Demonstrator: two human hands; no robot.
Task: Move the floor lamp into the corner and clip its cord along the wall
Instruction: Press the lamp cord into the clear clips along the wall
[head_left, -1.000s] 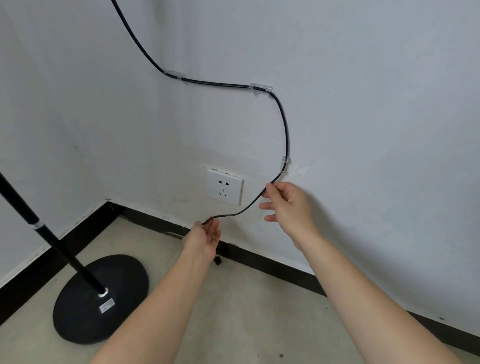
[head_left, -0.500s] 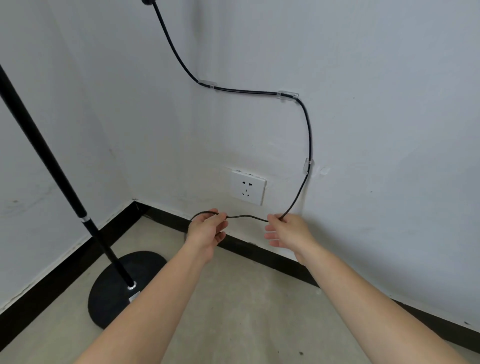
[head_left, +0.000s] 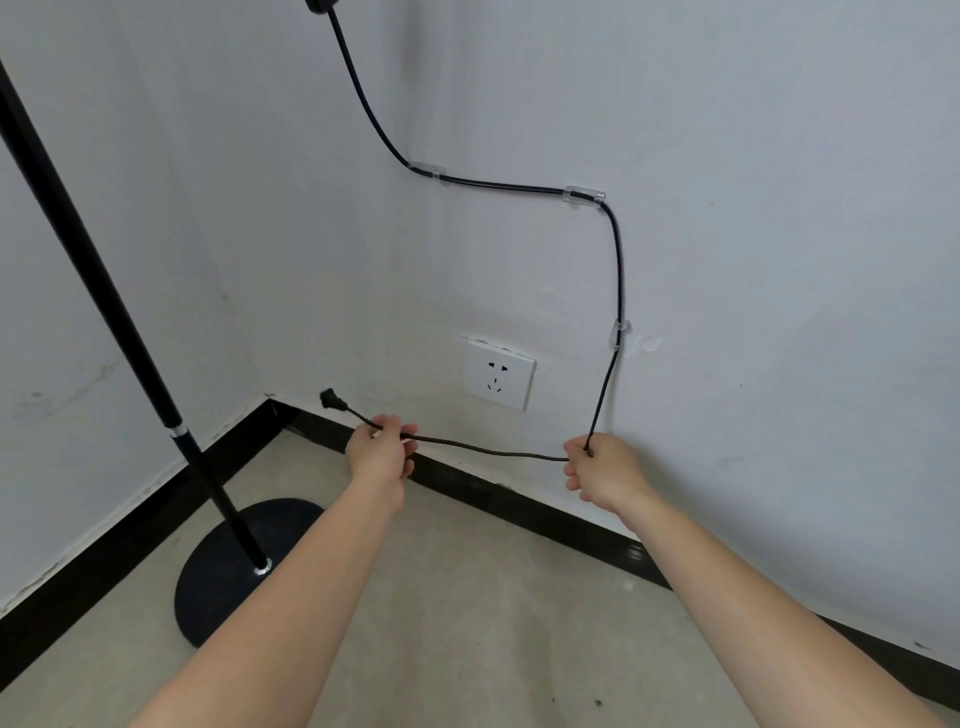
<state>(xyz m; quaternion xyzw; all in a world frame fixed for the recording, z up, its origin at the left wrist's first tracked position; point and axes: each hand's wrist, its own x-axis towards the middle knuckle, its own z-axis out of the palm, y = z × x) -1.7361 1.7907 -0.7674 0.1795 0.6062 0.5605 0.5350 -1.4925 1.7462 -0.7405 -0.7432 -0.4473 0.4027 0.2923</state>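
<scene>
The black floor lamp's pole (head_left: 104, 291) rises from a round black base (head_left: 228, 566) on the floor near the corner. Its black cord (head_left: 617, 260) runs down the wall through three clear clips: one (head_left: 427, 169) on the left, one (head_left: 584, 195) at the bend, one (head_left: 619, 332) lower down. Below the lowest clip the cord hangs into my right hand (head_left: 602, 467), which grips it. From there it stretches left to my left hand (head_left: 382, 449), closed on it near the plug (head_left: 328, 399), which sticks out free to the left.
A white wall socket (head_left: 500, 373) sits between my hands, slightly above them. A black skirting board (head_left: 519, 499) runs along both walls. The floor is beige tile. A small clear patch (head_left: 649, 343) is stuck on the wall right of the lowest clip.
My hands have moved apart and lower, pulling the cord's loose end straight between them. The plug end now shows left of my left hand. The view has shifted left.
</scene>
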